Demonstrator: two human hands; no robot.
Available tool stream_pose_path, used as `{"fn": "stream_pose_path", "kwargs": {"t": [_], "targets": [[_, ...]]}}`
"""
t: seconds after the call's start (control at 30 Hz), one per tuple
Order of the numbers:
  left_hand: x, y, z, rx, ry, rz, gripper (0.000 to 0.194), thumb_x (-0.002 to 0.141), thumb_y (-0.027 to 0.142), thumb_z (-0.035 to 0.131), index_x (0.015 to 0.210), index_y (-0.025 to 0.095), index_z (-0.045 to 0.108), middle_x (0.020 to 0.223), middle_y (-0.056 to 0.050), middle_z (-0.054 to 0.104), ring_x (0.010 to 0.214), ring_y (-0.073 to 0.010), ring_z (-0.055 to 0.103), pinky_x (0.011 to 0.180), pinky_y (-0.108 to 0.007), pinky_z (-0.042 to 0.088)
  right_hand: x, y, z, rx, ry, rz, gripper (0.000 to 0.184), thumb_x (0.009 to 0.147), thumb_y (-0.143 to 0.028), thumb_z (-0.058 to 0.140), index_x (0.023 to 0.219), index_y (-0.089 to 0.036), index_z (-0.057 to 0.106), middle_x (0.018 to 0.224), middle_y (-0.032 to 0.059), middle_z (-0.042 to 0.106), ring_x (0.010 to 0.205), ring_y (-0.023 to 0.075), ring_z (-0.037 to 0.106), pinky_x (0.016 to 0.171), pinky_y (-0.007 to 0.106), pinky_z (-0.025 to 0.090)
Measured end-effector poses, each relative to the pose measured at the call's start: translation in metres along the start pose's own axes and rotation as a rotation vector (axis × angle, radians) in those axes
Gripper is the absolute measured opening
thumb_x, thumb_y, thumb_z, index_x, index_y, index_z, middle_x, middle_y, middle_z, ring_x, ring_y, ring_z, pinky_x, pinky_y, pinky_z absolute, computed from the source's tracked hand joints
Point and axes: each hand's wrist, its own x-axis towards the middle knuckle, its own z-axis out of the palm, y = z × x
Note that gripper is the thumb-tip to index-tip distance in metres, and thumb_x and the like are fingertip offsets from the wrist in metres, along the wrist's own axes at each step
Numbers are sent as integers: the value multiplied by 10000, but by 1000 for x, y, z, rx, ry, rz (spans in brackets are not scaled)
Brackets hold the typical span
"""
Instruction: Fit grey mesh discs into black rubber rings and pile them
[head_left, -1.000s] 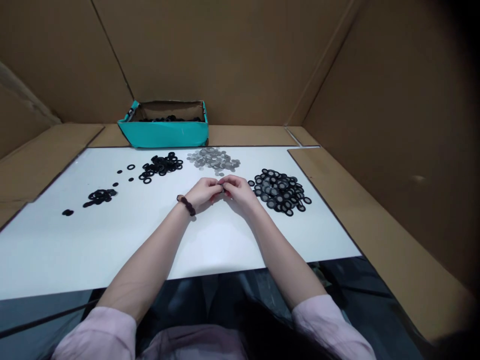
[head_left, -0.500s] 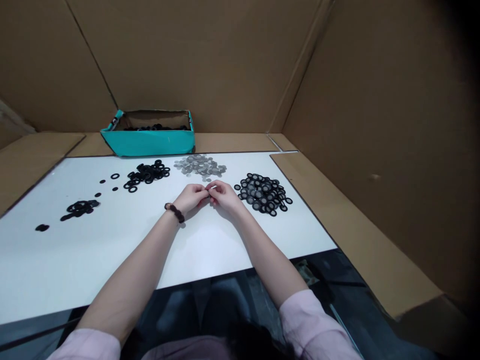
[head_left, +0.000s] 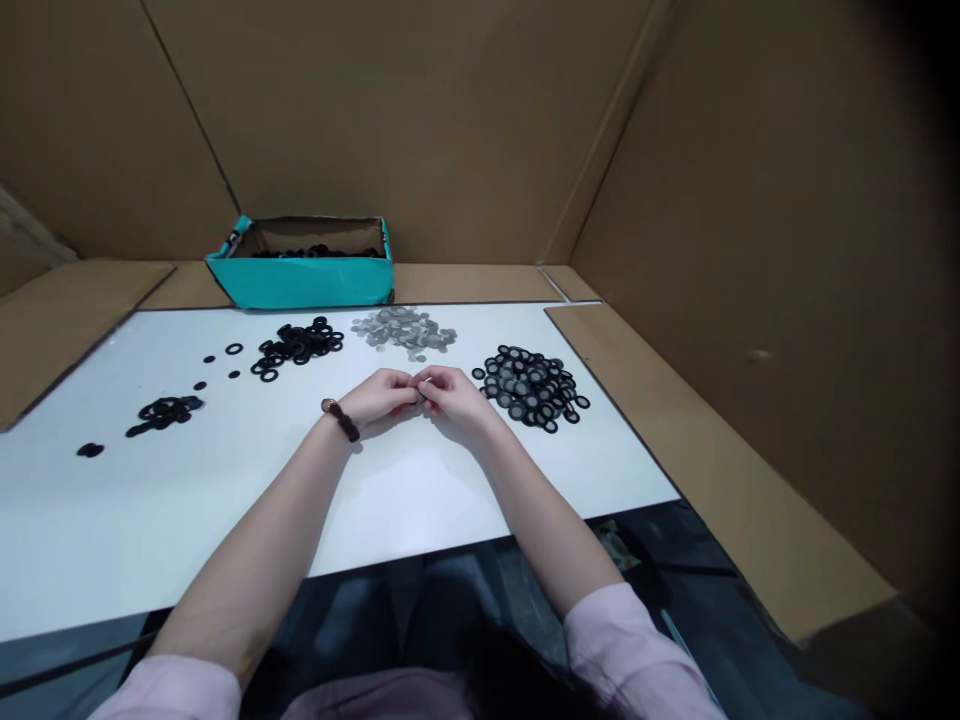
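My left hand (head_left: 384, 396) and my right hand (head_left: 451, 394) meet over the white table, fingertips pinched together. Between them is a small ring with a grey disc (head_left: 420, 397), mostly covered by the fingers. Just beyond the hands lies a heap of thin grey discs (head_left: 405, 330). To the right of my right hand is a pile of black rings with grey centres (head_left: 529, 385). A pile of plain black rings (head_left: 298, 343) sits beyond my left hand, to the left.
A turquoise box (head_left: 300, 283) with black pieces inside stands at the back left. Farther left on the white table (head_left: 225, 520) lie a smaller cluster of black rings (head_left: 166, 411) and a few black discs (head_left: 91, 450). Cardboard panels (head_left: 465, 130) enclose the back and right.
Both hands stay together, with a slight shift of the fingers; more of the small piece between them shows. The whole view has shifted a little.
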Motion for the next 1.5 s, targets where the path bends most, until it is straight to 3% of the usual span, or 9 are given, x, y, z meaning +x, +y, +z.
{"fn": "stream_pose_path", "kwargs": {"t": [0.17, 0.37, 0.43, 0.63, 0.8, 1.0, 1.17, 1.37, 1.5], "targets": [[3, -3, 6, -45, 116, 89, 121, 644, 139, 600, 567, 143, 507, 432, 42, 406, 511, -99, 521, 548, -228, 432, -1, -2, -7, -6, -15, -6, 153, 708, -129, 503, 820, -160, 602, 470, -65, 461, 419, 67, 418, 445, 194, 335], [-3, 1, 5, 181, -92, 36, 177, 633, 253, 656, 563, 140, 541, 495, 15, 479, 509, -93, 488, 525, -229, 407, -12, -16, -16, -163, -167, 8, 180, 671, -150, 498, 790, -140, 631, 475, -53, 458, 442, 69, 392, 456, 202, 315], [-3, 6, 2, 273, -23, 85, 196, 657, 319, 643, 619, 138, 579, 535, 13, 512, 488, -81, 450, 503, -223, 377, -21, -23, -38, -273, -82, -38, 236, 653, -177, 520, 859, -155, 633, 512, -52, 494, 441, 68, 387, 445, 201, 297], [11, 7, -31, 549, 900, 289, 192, 753, 316, 522, 703, 150, 603, 677, -23, 600, 657, -143, 539, 660, -266, 426, -49, -14, -165, -434, 862, -74, 212, 605, -254, 561, 787, -151, 602, 554, -27, 514, 466, 81, 409, 464, 212, 318], [10, -2, -80, 836, 1336, 236, 193, 799, 188, 442, 866, 143, 617, 911, -121, 621, 958, -249, 561, 883, -389, 421, -40, 11, -216, -418, 1008, 111, 210, 538, -203, 565, 730, -133, 611, 538, -3, 542, 468, 108, 463, 476, 231, 353], [-4, -7, -98, 955, 1368, -52, 284, 769, 156, 510, 1031, 108, 609, 1124, -207, 541, 1127, -324, 486, 944, -444, 394, -23, 18, -209, -768, 1005, 117, 89, 552, -219, 581, 597, -153, 622, 621, 71, 625, 647, 197, 566, 700, 341, 444], [-8, -7, -105, 926, 1401, -17, 357, 782, 139, 503, 1131, 110, 570, 1166, -182, 507, 1148, -292, 460, 955, -416, 400, -25, 6, -192, -891, 1007, -118, 220, 644, -300, 536, 715, -136, 664, 722, 119, 655, 682, 221, 557, 763, 396, 440], [-6, -9, -115, 991, 1291, -5, 299, 788, 200, 536, 1071, 167, 628, 1121, -170, 548, 1108, -313, 473, 945, -445, 397, -16, -22, -101, -715, 709, -369, 258, 714, -373, 497, 744, -158, 637, 740, 93, 658, 615, 175, 523, 658, 320, 436], [-6, -9, -115, 993, 1291, -16, 316, 813, 190, 497, 1098, 123, 614, 1101, -183, 570, 1071, -290, 506, 938, -414, 404, 0, -24, -39, -612, 440, -356, 220, 729, -350, 502, 713, -165, 620, 703, 69, 642, 584, 158, 504, 629, 299, 418]]}}
